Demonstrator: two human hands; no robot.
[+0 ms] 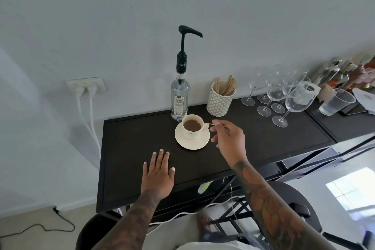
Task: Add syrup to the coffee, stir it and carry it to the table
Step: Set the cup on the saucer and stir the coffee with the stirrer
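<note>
A cream cup of milky coffee [192, 126] stands on a cream saucer [199, 143] on the dark console top [263, 138]. Just behind it is a clear syrup bottle [180, 97] with a tall black pump whose spout points right. My right hand [228, 138] is to the right of the cup and pinches a thin wooden stir stick [207, 124]; the stick's far end reaches over the cup's rim. My left hand [158, 172] lies flat on the console, fingers spread, in front and left of the saucer.
A patterned pot of wooden stir sticks [220, 100] stands right of the bottle. Several empty wine glasses [284, 95] and a plastic cup [336, 101] are further right, with cluttered items behind. Plugs and white cables hang from a wall socket [86, 87] at left.
</note>
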